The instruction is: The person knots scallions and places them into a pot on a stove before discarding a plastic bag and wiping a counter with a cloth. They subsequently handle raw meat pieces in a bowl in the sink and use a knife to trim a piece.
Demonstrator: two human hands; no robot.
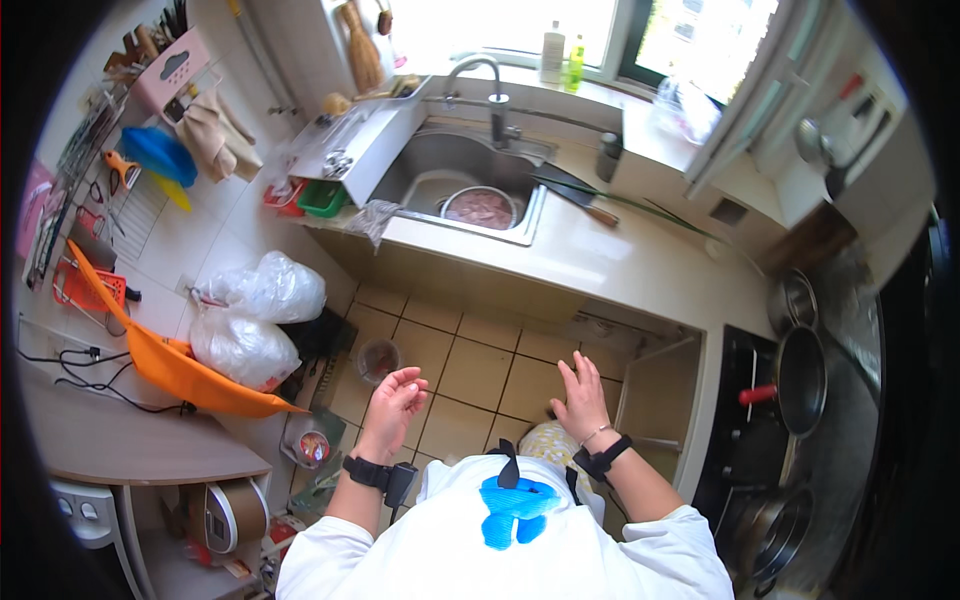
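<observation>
My left hand (395, 409) is raised over the tiled floor with its fingers loosely curled and nothing in it. Below and beside it a clear tub (379, 360) with something reddish inside stands on the floor. My right hand (580, 396) holds nothing, fingers spread, close to an open lower cabinet door (660, 386). Both wrists wear black bands. Ahead, a round bowl of pinkish raw meat (480, 208) sits in the steel sink (420, 161). A cleaver (574, 191) lies at the sink's right edge, with long green stalks (637, 201) across its blade.
To the right, a frying pan (801, 382) with a red part at its side rests by the black stove (739, 435). White plastic bags (255, 322) and an orange apron-like cloth (187, 379) hang at left. A faucet (496, 112) rises behind the sink.
</observation>
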